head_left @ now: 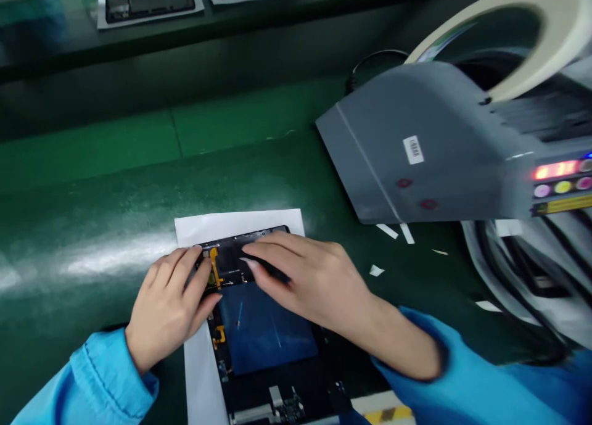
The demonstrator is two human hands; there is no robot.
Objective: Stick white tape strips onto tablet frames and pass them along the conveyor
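Note:
An opened tablet [271, 329] lies on white paper [198, 375], showing a large blue panel, orange flex cables [214, 268] and a circuit board near its lower end. My left hand [171, 295] grips its upper left edge, fingers bent over the frame beside a flex cable. Over the black upper section is my right hand [309, 274], thumb and fingertips drawn close together. Something dark shows between those fingers, but I cannot make out whether it is a held object or shadow.
A grey machine [425, 147] with lit buttons and a cream ring [568, 36] stands at the right, cables below it. White scraps [377, 270] lie on the green mat. Across the back runs a raised shelf [259, 18] bearing tablet housings [150, 2] on paper.

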